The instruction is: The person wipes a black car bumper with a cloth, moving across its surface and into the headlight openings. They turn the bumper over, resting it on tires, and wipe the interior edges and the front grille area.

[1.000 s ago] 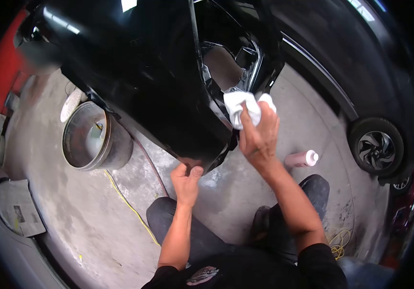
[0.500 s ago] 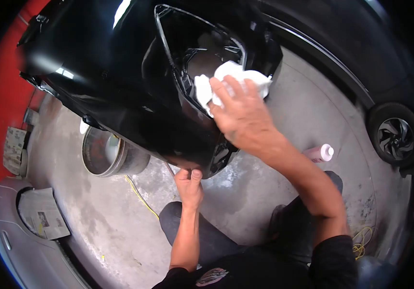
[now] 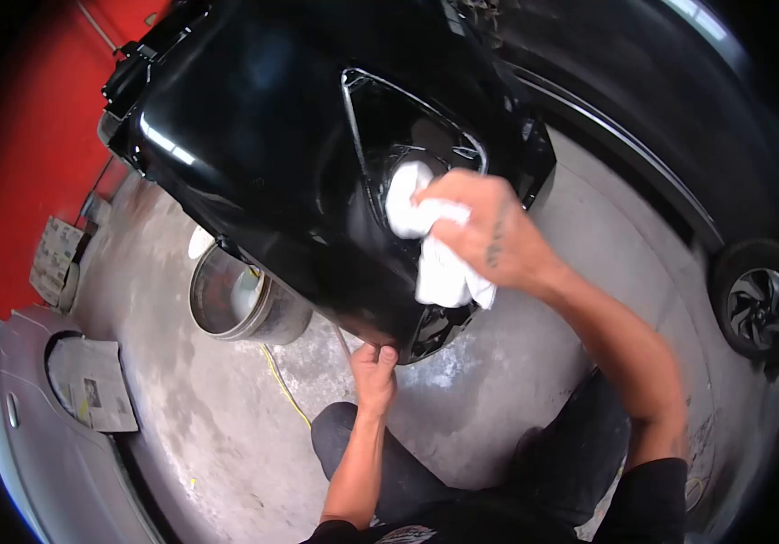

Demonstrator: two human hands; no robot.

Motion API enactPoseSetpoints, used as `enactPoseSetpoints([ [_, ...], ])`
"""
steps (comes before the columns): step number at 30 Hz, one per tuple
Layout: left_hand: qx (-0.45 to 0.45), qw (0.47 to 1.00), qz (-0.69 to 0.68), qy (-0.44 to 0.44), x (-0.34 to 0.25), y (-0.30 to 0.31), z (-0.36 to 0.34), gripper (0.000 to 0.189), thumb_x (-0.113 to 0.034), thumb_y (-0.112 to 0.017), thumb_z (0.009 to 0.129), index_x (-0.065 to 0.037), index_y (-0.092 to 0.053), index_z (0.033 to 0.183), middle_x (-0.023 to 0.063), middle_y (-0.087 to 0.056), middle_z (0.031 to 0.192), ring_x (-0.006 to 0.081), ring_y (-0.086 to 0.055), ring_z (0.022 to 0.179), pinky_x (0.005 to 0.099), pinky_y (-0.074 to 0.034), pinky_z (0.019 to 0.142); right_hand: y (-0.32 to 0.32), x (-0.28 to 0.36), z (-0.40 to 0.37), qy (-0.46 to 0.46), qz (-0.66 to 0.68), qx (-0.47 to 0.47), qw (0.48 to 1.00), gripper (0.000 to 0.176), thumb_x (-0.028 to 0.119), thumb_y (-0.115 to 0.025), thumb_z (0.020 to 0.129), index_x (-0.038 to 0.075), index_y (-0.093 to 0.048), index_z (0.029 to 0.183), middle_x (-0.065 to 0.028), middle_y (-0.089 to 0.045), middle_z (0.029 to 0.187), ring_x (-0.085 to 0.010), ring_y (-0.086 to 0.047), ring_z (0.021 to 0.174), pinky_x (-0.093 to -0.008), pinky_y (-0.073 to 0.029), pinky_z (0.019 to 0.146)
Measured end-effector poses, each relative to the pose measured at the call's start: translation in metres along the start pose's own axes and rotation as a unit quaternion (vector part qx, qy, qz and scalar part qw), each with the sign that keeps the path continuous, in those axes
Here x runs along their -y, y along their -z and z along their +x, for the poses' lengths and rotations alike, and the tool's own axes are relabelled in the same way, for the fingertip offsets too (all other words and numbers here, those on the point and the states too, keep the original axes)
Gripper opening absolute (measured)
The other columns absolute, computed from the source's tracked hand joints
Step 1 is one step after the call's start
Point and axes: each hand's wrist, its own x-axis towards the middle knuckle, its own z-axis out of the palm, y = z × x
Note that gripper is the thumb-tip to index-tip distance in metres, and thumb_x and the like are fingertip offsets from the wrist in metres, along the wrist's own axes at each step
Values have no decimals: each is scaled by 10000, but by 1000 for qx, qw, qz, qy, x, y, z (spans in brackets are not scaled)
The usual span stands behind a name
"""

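A glossy black car bumper cover (image 3: pixel 262 172) fills the upper middle of the view, with a triangular opening outlined by a light edge. My right hand (image 3: pixel 489 227) is closed on a white cloth (image 3: pixel 448 272) at the lower side of that opening. Part of the cloth is bunched ahead of my fingers, and a loose end hangs down past the bumper's corner. At the near lower edge, my left hand (image 3: pixel 375 376) grips the bumper with the thumb on top, its other fingers partly hidden beneath.
A grey bucket (image 3: pixel 285 317) stands on the concrete floor at the left, near a yellow cord (image 3: pixel 282 388). A dark car with a black wheel (image 3: pixel 752 304) is on the right. Lower left, a grey car panel (image 3: pixel 36 399) has newspaper (image 3: pixel 104 390) in its wheel arch. Behind is a red wall (image 3: pixel 13 190).
My right hand has turned, bunching the cloth and moving it toward the opening's lower edge. The whole scene has shifted right and down. A pink bottle is now out of sight. My left hand keeps its grip.
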Motion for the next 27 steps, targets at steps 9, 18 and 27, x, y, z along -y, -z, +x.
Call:
enactPoseSetpoints([
  [9, 5, 1000, -2, 10, -8, -13, -3, 507, -475, -787, 953, 7, -726, 1097, -8, -697, 997, 97, -583, 941, 279, -445, 881, -35, 3, 61, 38, -401, 97, 910, 181, 101, -666, 846, 29, -766, 978, -175, -689, 1000, -337, -723, 923, -449, -570, 764],
  [18, 3, 999, 33, -2, -1, -20, 0, 492, -499, -753, 977, -10, -696, 977, -30, -651, 897, 79, -551, 866, 257, -439, 801, -6, -11, 75, 140, -301, -140, 933, 458, 69, -704, 812, 27, -640, 1263, -128, -605, 998, -282, -674, 779, -383, -565, 676],
  [27, 29, 999, 34, 13, -15, -21, 2, 469, -442, -753, 994, 18, -729, 1079, -30, -679, 920, 72, -563, 868, 247, -458, 797, 9, -10, 37, 68, -419, -96, 901, 475, 90, -755, 741, 34, -674, 1206, -116, -604, 1043, -284, -667, 909, -386, -537, 739],
])
